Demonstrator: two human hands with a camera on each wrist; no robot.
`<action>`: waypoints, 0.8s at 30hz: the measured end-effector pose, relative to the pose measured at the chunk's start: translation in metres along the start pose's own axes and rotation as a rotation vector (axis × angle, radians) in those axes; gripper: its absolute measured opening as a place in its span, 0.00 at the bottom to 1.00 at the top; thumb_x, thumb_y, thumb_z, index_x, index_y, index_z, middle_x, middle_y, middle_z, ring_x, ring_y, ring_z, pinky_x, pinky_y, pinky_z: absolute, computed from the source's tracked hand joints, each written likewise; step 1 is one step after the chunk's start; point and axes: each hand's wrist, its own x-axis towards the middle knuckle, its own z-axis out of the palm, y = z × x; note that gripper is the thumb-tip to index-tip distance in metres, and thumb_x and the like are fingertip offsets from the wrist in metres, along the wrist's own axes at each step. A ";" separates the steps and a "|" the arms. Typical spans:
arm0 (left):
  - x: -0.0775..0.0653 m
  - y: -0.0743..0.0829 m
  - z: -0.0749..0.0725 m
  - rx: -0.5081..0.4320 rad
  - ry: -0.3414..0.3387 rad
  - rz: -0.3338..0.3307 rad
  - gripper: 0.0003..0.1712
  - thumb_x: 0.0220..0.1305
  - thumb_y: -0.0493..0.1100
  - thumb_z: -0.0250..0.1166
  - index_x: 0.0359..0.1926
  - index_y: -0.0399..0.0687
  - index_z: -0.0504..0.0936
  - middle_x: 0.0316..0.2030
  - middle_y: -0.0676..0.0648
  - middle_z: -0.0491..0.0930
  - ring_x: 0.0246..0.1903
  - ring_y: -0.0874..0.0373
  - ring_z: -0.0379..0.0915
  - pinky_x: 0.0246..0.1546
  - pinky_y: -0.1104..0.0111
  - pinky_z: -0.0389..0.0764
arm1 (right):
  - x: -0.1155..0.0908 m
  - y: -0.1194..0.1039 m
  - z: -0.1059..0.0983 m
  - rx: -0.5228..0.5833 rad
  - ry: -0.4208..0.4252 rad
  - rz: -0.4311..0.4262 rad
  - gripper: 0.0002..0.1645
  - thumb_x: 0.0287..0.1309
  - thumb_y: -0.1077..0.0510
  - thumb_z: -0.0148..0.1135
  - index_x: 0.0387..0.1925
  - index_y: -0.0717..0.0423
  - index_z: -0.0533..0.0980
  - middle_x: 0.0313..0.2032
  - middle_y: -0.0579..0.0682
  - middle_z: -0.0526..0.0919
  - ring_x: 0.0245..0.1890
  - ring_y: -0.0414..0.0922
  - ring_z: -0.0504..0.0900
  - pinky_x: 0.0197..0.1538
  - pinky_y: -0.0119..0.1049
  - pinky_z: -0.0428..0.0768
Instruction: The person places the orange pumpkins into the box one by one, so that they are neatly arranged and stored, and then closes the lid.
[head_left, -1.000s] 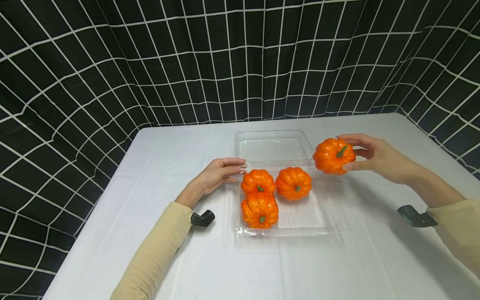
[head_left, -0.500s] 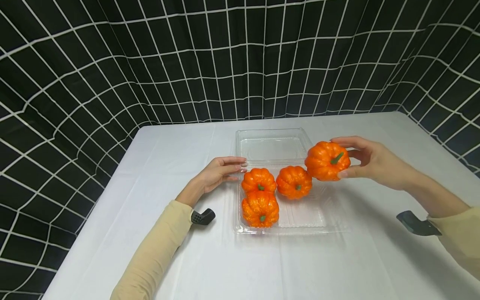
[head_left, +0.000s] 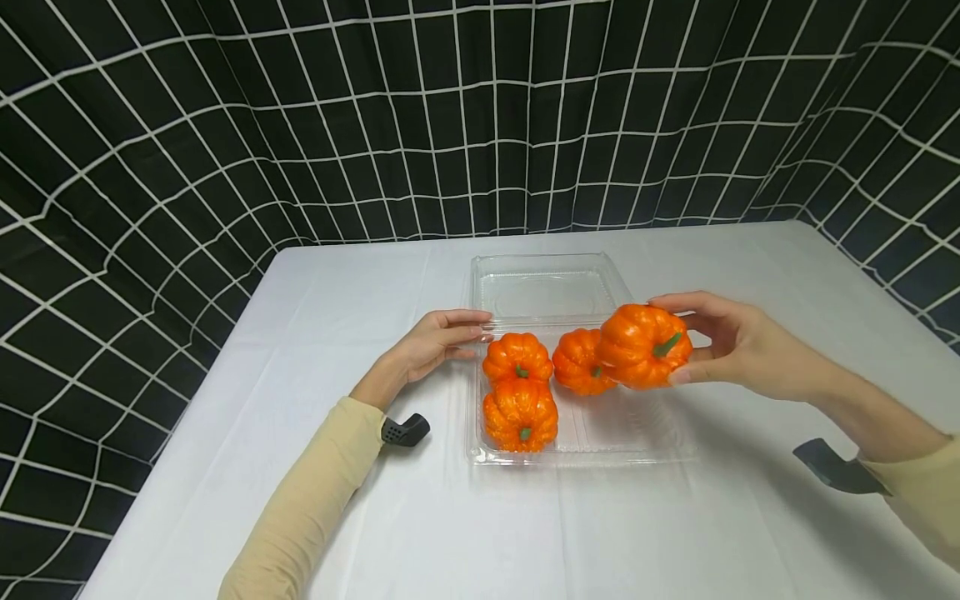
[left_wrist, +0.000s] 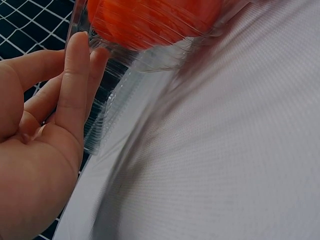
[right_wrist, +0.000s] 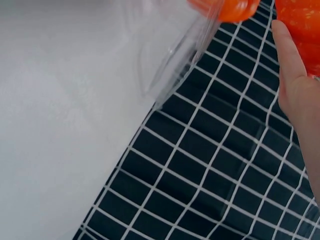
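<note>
My right hand grips an orange toy pumpkin with a green stem, thumb in front and fingers behind. It hangs over the right part of an open clear plastic clamshell container, overlapping another pumpkin in the head view. Two more pumpkins stand in the container's left side, a rear one and a front one. At the container's left edge, near the hinge, rest the fairly straight fingers of my left hand. The left wrist view shows those fingertips right at the clear rim, beside a pumpkin.
The container's clear lid lies folded back behind the base. A white cloth covers the table. Black curtains with a white grid surround its back and sides. Dark wrist devices project from both sleeves.
My right hand has carried its pumpkin leftward, toward me and lower, so it now partly covers the pumpkin in the middle. My left hand stays at the container's edge.
</note>
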 end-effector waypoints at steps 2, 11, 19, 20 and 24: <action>0.000 0.000 0.000 -0.001 0.000 0.002 0.24 0.68 0.30 0.55 0.63 0.26 0.66 0.52 0.41 0.77 0.51 0.50 0.76 0.45 0.66 0.80 | -0.001 -0.001 0.005 0.018 -0.021 -0.001 0.45 0.43 0.82 0.66 0.65 0.65 0.63 0.59 0.50 0.70 0.55 0.42 0.73 0.40 0.42 0.82; 0.000 0.001 0.000 -0.001 -0.002 0.010 0.23 0.67 0.31 0.55 0.62 0.28 0.68 0.51 0.44 0.78 0.51 0.50 0.76 0.45 0.64 0.80 | -0.002 -0.001 0.021 -0.057 -0.072 0.025 0.44 0.44 0.75 0.70 0.65 0.63 0.64 0.60 0.46 0.70 0.57 0.39 0.71 0.44 0.39 0.81; 0.001 -0.001 -0.001 -0.006 0.000 0.011 0.22 0.67 0.30 0.55 0.62 0.28 0.68 0.51 0.43 0.78 0.48 0.54 0.77 0.44 0.65 0.80 | -0.005 0.004 0.030 -0.092 -0.118 -0.002 0.42 0.45 0.70 0.72 0.64 0.60 0.66 0.61 0.47 0.70 0.59 0.37 0.69 0.46 0.38 0.81; 0.001 -0.001 -0.001 -0.008 0.001 0.011 0.23 0.67 0.30 0.55 0.62 0.28 0.68 0.51 0.43 0.78 0.48 0.54 0.77 0.44 0.66 0.80 | -0.005 0.005 0.031 -0.101 -0.122 -0.001 0.42 0.45 0.69 0.72 0.63 0.60 0.67 0.61 0.47 0.70 0.59 0.37 0.69 0.46 0.38 0.81; 0.000 -0.001 -0.001 -0.010 0.003 0.011 0.23 0.67 0.30 0.55 0.62 0.27 0.68 0.50 0.43 0.78 0.47 0.55 0.78 0.43 0.66 0.80 | -0.005 0.007 0.035 -0.134 -0.147 -0.006 0.40 0.47 0.66 0.73 0.62 0.57 0.68 0.59 0.47 0.71 0.58 0.36 0.69 0.45 0.38 0.81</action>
